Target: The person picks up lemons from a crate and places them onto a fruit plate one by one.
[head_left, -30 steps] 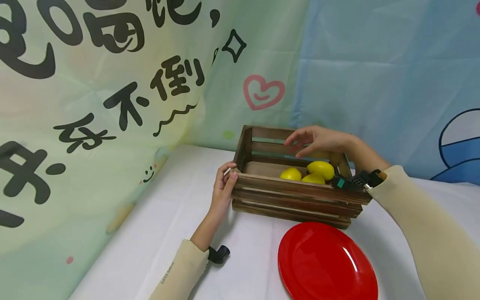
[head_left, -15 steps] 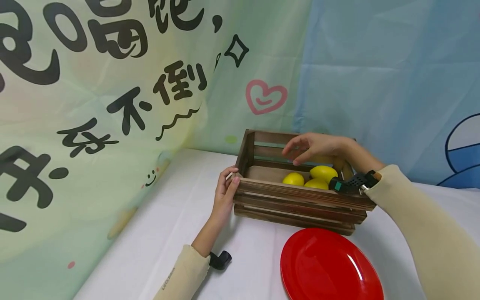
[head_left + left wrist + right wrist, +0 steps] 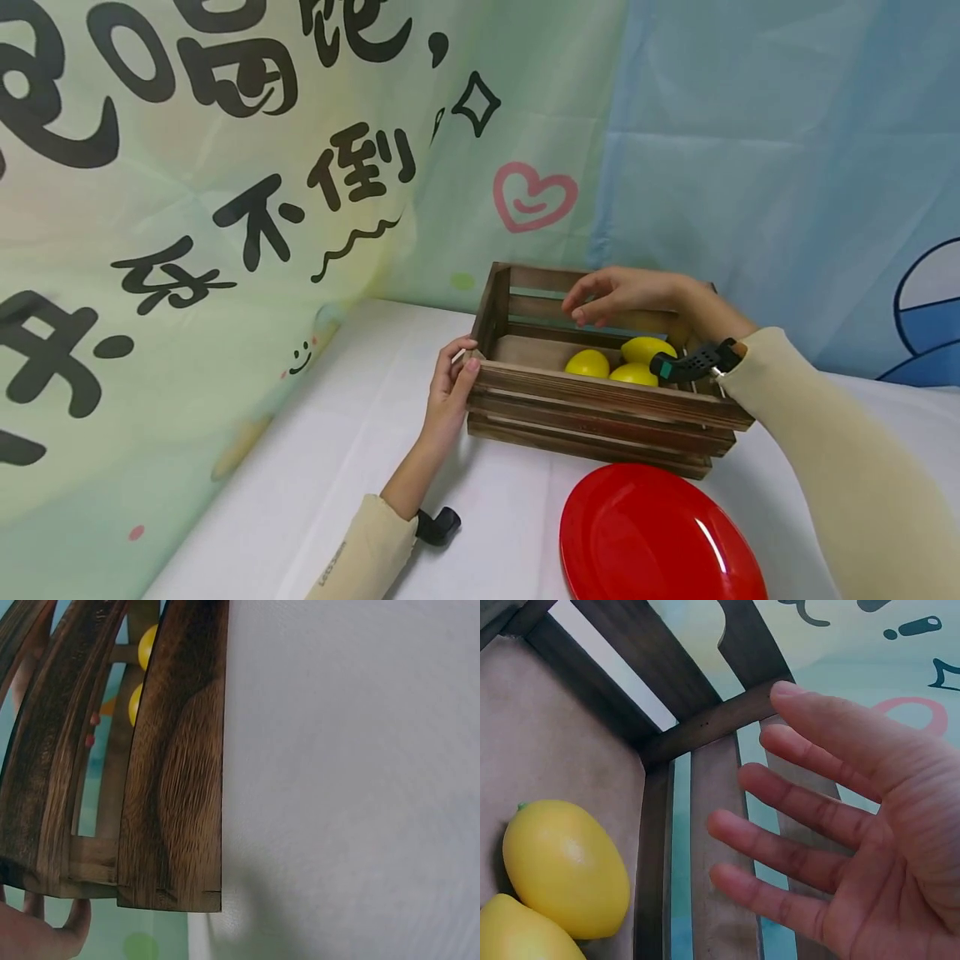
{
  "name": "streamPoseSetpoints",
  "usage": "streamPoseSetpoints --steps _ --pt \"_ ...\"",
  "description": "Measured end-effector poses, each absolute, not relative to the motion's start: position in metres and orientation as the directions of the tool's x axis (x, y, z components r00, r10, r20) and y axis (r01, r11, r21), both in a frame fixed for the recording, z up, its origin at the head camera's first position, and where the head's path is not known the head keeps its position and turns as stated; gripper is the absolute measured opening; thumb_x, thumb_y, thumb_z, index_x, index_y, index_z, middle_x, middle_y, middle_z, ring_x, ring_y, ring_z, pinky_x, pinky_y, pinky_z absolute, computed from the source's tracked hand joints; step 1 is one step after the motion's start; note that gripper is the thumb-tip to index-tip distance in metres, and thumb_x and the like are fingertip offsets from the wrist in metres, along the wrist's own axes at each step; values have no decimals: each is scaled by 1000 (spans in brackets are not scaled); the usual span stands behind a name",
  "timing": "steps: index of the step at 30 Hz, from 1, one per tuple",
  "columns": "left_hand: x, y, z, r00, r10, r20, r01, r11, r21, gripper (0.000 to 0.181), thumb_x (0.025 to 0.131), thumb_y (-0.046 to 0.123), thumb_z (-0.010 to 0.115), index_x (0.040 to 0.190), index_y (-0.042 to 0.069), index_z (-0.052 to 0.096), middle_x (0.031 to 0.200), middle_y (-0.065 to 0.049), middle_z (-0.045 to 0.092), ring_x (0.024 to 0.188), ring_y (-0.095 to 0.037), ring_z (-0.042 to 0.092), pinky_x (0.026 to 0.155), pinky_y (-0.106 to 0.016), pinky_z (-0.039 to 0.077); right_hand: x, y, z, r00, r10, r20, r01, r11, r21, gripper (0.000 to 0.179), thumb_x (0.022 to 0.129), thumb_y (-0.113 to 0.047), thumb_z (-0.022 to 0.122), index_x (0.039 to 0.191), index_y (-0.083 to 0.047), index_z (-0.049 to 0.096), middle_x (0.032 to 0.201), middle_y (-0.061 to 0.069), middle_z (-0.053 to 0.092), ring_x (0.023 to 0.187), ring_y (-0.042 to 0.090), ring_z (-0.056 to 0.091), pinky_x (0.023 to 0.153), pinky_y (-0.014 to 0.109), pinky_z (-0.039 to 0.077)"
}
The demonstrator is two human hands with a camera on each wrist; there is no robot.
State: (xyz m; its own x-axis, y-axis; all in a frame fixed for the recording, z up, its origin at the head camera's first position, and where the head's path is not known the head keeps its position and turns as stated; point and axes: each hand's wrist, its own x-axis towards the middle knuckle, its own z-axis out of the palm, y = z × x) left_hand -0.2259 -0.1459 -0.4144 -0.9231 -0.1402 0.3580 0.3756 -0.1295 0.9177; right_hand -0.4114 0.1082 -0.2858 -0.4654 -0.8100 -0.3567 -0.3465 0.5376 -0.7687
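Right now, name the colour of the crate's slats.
The crate's slats are brown with dark grain, best seen in the left wrist view.

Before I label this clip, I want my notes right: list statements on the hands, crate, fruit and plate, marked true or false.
1. The left hand grips the crate. True.
2. Three yellow fruits show inside the crate. True.
3. The right hand holds a fruit. False: it holds nothing.
4. The plate is blue. False: it is red.
5. The plate sits inside the crate. False: it lies on the table.
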Motion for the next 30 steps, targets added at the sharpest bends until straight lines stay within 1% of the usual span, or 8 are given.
streamPoseSetpoints --steps 4,9,11,15,18,21,25,30 --pt "-225 -146 -414 -923 -158 352 372 -122 920 34 101 15 47 131 2 42 143 -5 43 118 -6 49 99 -24 37 -412 107 -287 -473 -816 -333 -361 524 -771 45 99 -19 58 137 4 47 138 23 48 119 37 53 95 42 48" --pt "-222 -146 -415 -927 -156 342 362 -123 924 36 101 20 49 131 2 42 141 -6 43 118 -7 48 100 -24 36 -412 105 -290 -474 -815 -332 -372 528 -764 45 97 -16 61 135 5 48 134 23 51 114 29 56 93 40 50" --pt "-222 -145 -416 -929 -147 340 358 -122 926 36 101 20 48 132 2 42 140 -7 44 117 -7 48 100 -24 36 -411 106 -291 -475 -810 -345 -365 537 -760 45 96 -15 62 134 6 49 133 22 52 115 27 57 93 40 50" --pt "-222 -143 -418 -927 -143 347 365 -126 923 35 101 16 46 132 1 41 143 -6 42 118 -7 48 100 -23 36 -410 105 -296 -463 -812 -355 -370 541 -756 46 94 -13 65 132 6 50 135 22 51 122 33 53 96 40 48" --pt "-223 -142 -417 -924 -151 351 370 -128 920 34 101 15 46 132 1 42 144 -5 41 118 -7 49 99 -24 36 -408 105 -303 -439 -819 -370 -354 536 -766 46 93 -11 66 132 7 49 137 24 49 125 37 50 99 41 46" --pt "-223 -142 -417 -926 -152 347 366 -122 923 34 101 14 46 132 2 43 143 -5 42 118 -7 49 99 -23 37 -408 105 -311 -422 -819 -388 -335 539 -773 47 92 -9 67 132 7 49 136 25 49 124 38 49 100 41 45" --pt "-223 -142 -416 -927 -151 343 362 -120 924 33 101 14 46 132 2 42 142 -6 43 117 -7 49 99 -24 36 -409 104 -320 -382 -843 -379 -411 523 -747 46 92 -12 68 131 6 51 135 25 49 125 42 48 99 43 45" --pt "-224 -143 -413 -925 -151 349 367 -119 923 33 101 14 46 132 2 42 140 -6 45 116 -7 49 99 -24 36 -410 99 -327 -306 -862 -404 -471 506 -722 47 92 -12 68 130 7 50 136 25 49 130 45 42 106 51 36"
